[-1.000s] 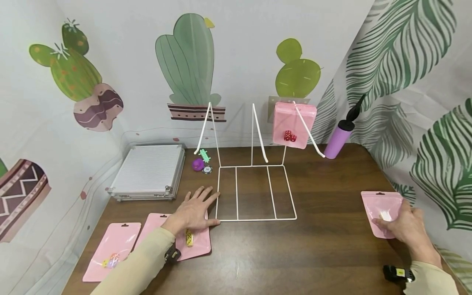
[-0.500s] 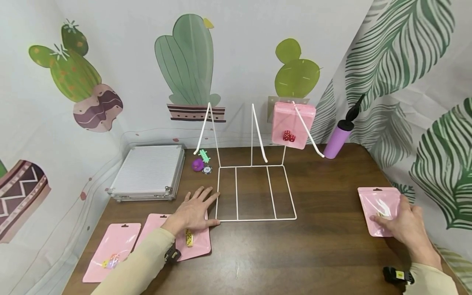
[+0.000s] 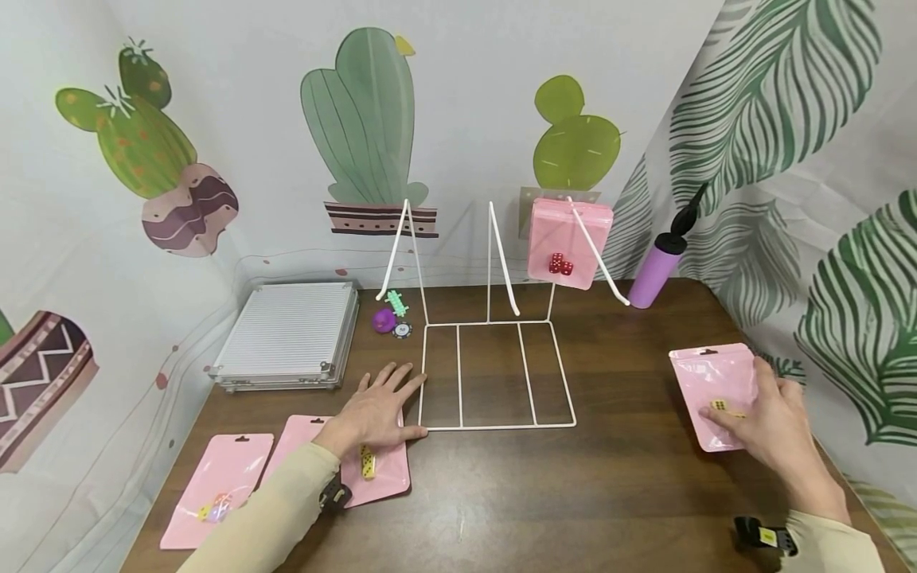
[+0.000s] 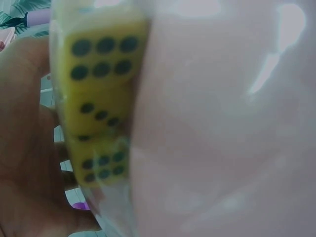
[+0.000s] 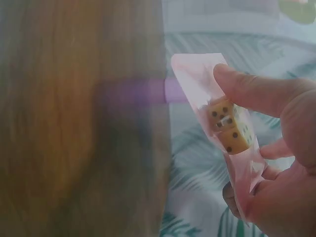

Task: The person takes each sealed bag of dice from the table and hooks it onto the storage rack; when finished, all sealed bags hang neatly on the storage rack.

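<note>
My right hand (image 3: 777, 426) pinches a pink zip pouch (image 3: 709, 378) by its right side, above the table's right part. Yellow dice (image 5: 227, 126) show through its clear front in the right wrist view. With fingers spread, my left hand (image 3: 376, 407) lies at the front left corner of the white wire rack (image 3: 501, 428). Beneath that hand is a pink pouch (image 3: 390, 477) with yellow dice (image 4: 101, 103), large in the left wrist view. Two more pouches lie further left, one holding colourful dice (image 3: 216, 507). Pink pouches (image 3: 555, 231) hang on the rack's right hook, the front one with red dice.
A silver case (image 3: 286, 330) stands at the back left. Beside it lie a purple rubber duck (image 3: 384, 321), a small green toy (image 3: 396, 302) and a poker chip (image 3: 403, 329). A purple hand pump (image 3: 655, 274) stands at the back right, by the printed cloth wall.
My right hand has carried the pouch a little left and away from me, tilting it. The left hand has stayed in place.
</note>
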Tool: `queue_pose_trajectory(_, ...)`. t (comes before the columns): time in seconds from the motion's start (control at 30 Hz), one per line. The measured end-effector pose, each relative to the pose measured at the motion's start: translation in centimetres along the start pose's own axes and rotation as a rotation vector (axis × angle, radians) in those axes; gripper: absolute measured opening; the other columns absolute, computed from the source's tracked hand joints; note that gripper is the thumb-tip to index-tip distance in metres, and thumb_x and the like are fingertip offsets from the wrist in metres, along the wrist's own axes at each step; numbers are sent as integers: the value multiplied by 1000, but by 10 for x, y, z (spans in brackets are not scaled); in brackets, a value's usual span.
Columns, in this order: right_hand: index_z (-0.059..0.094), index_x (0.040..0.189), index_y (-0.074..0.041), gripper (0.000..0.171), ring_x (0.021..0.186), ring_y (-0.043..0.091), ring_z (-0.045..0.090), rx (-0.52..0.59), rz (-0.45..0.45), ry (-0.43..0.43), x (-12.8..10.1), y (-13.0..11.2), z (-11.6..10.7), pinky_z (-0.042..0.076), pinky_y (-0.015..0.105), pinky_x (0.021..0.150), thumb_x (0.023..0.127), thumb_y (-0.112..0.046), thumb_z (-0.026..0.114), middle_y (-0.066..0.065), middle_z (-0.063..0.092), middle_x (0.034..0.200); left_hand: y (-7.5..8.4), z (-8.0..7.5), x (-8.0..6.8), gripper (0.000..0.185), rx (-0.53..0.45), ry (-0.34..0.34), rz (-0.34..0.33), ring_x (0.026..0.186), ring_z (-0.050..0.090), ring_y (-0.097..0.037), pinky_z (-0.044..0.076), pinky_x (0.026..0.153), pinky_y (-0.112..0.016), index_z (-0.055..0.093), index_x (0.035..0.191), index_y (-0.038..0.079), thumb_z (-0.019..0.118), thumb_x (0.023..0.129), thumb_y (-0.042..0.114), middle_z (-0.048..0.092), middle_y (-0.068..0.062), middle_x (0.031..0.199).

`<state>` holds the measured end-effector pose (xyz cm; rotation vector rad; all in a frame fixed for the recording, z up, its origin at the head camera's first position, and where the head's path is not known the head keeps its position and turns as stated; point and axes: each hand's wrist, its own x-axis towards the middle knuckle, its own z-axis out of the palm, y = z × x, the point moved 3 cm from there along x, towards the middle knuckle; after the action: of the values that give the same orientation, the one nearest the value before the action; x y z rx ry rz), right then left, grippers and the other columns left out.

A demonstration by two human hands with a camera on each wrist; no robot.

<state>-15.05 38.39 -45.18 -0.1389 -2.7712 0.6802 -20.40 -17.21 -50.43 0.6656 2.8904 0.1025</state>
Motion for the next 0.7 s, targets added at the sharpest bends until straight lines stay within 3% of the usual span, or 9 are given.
queue_pose_trajectory(0.2, 21, 147, 9, 113, 99, 56, 34, 33, -53, 4, -1, -25, 0, 35, 67, 73, 64, -23, 90, 44, 32, 114, 0, 0, 0, 97, 0, -1, 0, 147, 21, -37, 22, 112, -68, 29, 154, 28, 56, 76, 78, 24, -7, 161)
queue_pose_trajectory(0.7, 33, 146, 2, 110, 89, 38, 45, 107, -281, 41, -8, -98, 10, 41, 45, 65, 55, -13, 94, 29, 43, 102, 0, 0, 0, 97, 1, 5, 3, 147, 21, -37, 23, 111, -68, 29, 154, 27, 57, 76, 77, 25, -8, 160)
